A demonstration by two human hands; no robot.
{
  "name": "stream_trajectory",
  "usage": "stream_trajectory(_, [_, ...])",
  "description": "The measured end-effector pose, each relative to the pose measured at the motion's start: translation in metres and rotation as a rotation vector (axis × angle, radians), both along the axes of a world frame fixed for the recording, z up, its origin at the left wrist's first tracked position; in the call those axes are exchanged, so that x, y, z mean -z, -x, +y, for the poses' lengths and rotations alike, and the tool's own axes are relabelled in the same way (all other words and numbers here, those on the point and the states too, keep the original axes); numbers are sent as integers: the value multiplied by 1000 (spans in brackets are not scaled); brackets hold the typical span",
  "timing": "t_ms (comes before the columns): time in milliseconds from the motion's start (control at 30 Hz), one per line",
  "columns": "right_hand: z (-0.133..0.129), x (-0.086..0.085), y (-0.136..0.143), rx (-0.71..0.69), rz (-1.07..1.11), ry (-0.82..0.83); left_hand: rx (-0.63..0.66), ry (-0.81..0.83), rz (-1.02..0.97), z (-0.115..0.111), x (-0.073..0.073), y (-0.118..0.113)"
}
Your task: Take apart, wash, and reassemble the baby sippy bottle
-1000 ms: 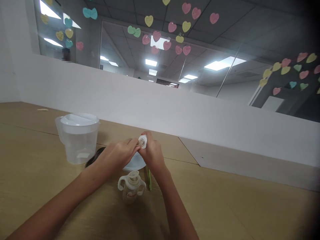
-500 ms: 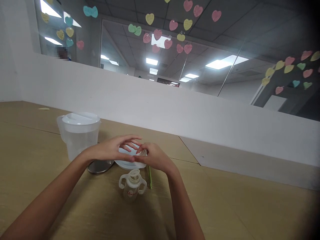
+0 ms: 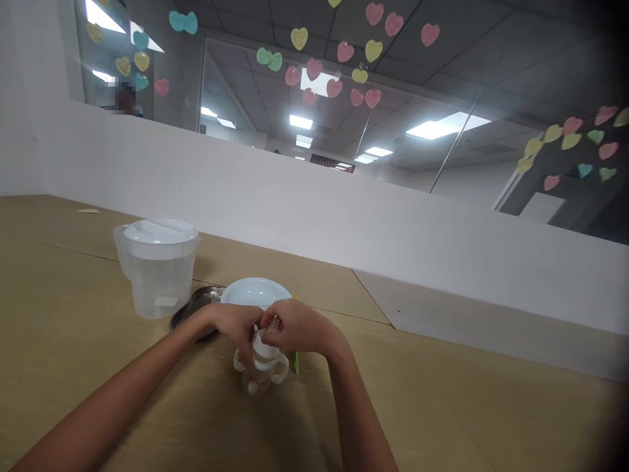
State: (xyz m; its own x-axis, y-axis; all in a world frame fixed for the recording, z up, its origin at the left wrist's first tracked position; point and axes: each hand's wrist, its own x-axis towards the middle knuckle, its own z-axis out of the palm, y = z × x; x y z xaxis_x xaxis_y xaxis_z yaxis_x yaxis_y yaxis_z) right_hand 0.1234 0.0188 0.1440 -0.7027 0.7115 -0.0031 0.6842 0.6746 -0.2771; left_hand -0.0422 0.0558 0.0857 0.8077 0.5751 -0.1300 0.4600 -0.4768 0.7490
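Observation:
A clear baby bottle (image 3: 265,377) with two side handles stands upright on the table. My left hand (image 3: 239,328) is closed round its left side, with the thumb down along the front. At its mouth sits a white collar (image 3: 265,347) with a clear nipple (image 3: 274,324) on top. My right hand (image 3: 299,326) pinches the nipple and collar from the right and above. Whether the collar is seated on the bottle's neck, I cannot tell. Part of the bottle's left side is hidden behind my left fingers.
Behind my hands lies a pale blue-white plate (image 3: 255,288). A metal tray (image 3: 196,305) is left of it, beside a lidded plastic pitcher (image 3: 162,278) holding clear liquid. A green stick-like thing (image 3: 295,362) lies right of the bottle. A white wall (image 3: 275,203) bounds the table's back.
Both hands have come down and nearer from above the plate to the bottle. My left hand has gripped the bottle. The nipple and collar in my right hand are now at its mouth.

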Motion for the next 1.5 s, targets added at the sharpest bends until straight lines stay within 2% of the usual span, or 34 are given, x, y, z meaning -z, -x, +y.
stream_trajectory(100, [1,2,-3,-53,67,-75,7,-13,-29,1,1,2])
stream_trajectory(200, [0,3,1,-37,43,-70,-1,-37,-8,1,3,2])
stream_trajectory(400, [-6,1,14,245,-76,-163,-46,-99,30,1,6,0])
stream_trajectory(567, [-8,1,16,340,-157,-256,-11,-53,45,4,8,1])
stream_trajectory(633, [-9,1,15,308,-131,-259,-39,-56,61,4,9,0])
stream_trajectory(767, [-8,3,13,123,-77,-168,-78,-69,67,1,8,-1])
stream_trajectory(833, [-6,6,15,103,-87,-144,-69,-57,80,-1,5,-2])
stream_trajectory(1067, [-5,10,19,206,-104,-178,-101,-81,130,-7,0,-5])
stream_trajectory(1300, [-17,11,24,233,-167,-170,-169,-122,46,-8,4,-1])
stream_trajectory(1500, [-22,13,39,332,-206,-208,-165,-186,125,-6,6,-5])
